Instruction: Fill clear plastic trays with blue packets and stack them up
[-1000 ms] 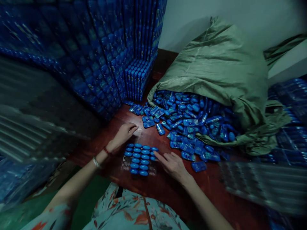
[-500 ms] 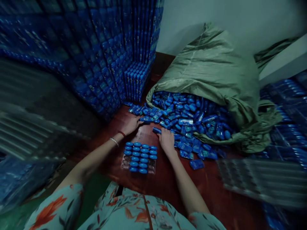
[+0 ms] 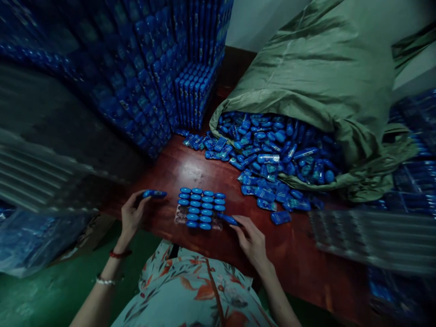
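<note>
My left hand pinches a small, flat blue plastic pack with rounded ends, left of a clear moulded tray. Between the fingers and thumb of my right hand is another blue pack, tilted, its tip at the tray's lower right corner. Blue packs stand on end in the tray's pockets, their oval ends facing up. Unfilled pockets show at its lower left and lower right. The print on the packs is too small to read.
A large green woven sack lies open on the red-brown table, spilling loose blue packs. Tall stacks of filled trays rise at the left and back. Stacked empty trays stand at left and right.
Both hands have drawn back from the loose packs toward me, each carrying a blue pack. My left hand went to the tray's left, my right to its lower right corner. The view has tilted down.
</note>
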### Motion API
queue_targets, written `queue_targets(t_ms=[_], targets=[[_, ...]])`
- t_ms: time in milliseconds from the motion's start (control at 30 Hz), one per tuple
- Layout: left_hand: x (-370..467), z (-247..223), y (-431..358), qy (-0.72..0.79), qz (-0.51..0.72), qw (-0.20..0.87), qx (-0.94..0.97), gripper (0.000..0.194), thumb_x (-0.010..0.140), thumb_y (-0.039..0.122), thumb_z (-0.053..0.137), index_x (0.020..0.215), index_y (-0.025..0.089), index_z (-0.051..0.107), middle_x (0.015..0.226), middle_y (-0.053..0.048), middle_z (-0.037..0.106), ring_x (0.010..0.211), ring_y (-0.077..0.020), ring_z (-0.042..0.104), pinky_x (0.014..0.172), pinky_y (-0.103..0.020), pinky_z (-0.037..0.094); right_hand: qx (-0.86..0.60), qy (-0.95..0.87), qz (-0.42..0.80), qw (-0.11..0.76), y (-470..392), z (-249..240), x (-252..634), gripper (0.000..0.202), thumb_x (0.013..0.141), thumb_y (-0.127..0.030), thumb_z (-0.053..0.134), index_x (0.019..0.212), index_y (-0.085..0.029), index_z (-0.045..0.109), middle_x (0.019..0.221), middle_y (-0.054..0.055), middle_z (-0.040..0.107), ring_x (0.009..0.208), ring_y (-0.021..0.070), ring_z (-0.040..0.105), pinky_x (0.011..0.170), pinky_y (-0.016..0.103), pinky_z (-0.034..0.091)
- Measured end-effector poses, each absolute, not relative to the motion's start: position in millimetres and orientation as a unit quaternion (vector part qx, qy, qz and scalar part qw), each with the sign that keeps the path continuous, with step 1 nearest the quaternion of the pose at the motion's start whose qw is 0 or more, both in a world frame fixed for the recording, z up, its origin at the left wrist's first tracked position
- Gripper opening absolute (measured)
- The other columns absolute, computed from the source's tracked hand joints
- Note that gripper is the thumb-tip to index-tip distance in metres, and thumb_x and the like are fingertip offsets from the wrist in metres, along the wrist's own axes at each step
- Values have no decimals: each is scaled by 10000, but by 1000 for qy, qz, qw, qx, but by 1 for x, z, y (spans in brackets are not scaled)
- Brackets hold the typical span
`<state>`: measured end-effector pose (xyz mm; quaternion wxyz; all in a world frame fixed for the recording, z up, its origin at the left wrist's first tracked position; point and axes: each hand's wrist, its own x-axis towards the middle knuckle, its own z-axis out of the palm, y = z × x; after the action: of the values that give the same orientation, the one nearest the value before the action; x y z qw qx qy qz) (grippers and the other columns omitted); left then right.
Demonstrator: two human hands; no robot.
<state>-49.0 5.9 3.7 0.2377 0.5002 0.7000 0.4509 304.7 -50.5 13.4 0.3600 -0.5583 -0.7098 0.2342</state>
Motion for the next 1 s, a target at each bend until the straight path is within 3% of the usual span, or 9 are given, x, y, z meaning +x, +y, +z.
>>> queue_targets(t_ms=[100, 300, 500, 600, 767, 900, 1000], targets=[[-36, 2, -23, 699, 454, 231, 502, 309, 785, 392, 596, 989, 163, 622, 926, -47, 670, 858, -180, 628, 809, -316, 504, -512, -786, 185, 292, -41, 10, 295, 278, 893, -145, 441, 1137, -191, 567, 1027, 84, 627, 952, 165, 602, 846, 296, 507], [1, 6, -33, 611, 456, 191, 619, 146, 860, 251, 525, 963, 181, 601, 906, -49, 635, 852, -165, 608, 776, -303, 512, -446, -891, 64, 57, -18, 30, 294, 393, 836, -21, 385, 1147, -169, 573, 947, 100, 617, 892, 198, 589, 777, 332, 490], [1, 0, -24, 513, 353, 211, 753, 276, 892, 131, 416, 1132, 193, 536, 1000, -76, 590, 907, -154, 585, 779, -277, 513, -383, -918, 76, -74, 2, 56, 274, 348, 814, 12, 390, 1024, -183, 589, 929, 73, 612, 833, 178, 585, 790, 333, 442], [-1, -2, -23, 476, 298, 190, 805, 389, 885, 70, 351, 1219, 207, 495, 1051, -91, 569, 935, -153, 576, 793, -274, 506, -395, -912, 73, -79, 6, 53, 272, 345, 830, -8, 390, 1053, -191, 580, 943, 76, 608, 841, 178, 584, 791, 333, 427], [-1, -4, -20, 456, 259, 147, 839, 435, 875, 56, 337, 1262, 215, 454, 980, -82, 557, 845, -142, 572, 704, -239, 500, -418, -908, 2, -15, -3, 33, 284, 355, 854, -54, 414, 1148, -194, 558, 978, 84, 613, 801, 176, 580, 746, 317, 420], [-10, -4, -15, 446, 242, 79, 858, 428, 871, 40, 315, 1252, 191, 438, 818, -38, 519, 695, -125, 505, 604, -212, 460, -428, -900, -52, 66, -8, 21, 292, 313, 907, -210, 451, 1204, -202, 549, 912, 73, 626, 783, 178, 578, 740, 313, 409], [-16, 3, -8, 421, 203, 73, 881, 406, 876, 54, 327, 1241, 192, 437, 818, -36, 522, 711, -141, 493, 632, -238, 463, -437, -894, -45, 86, -3, 19, 294, 350, 914, -280, 460, 1248, -202, 530, 884, 73, 623, 762, 171, 571, 723, 302, 405]])
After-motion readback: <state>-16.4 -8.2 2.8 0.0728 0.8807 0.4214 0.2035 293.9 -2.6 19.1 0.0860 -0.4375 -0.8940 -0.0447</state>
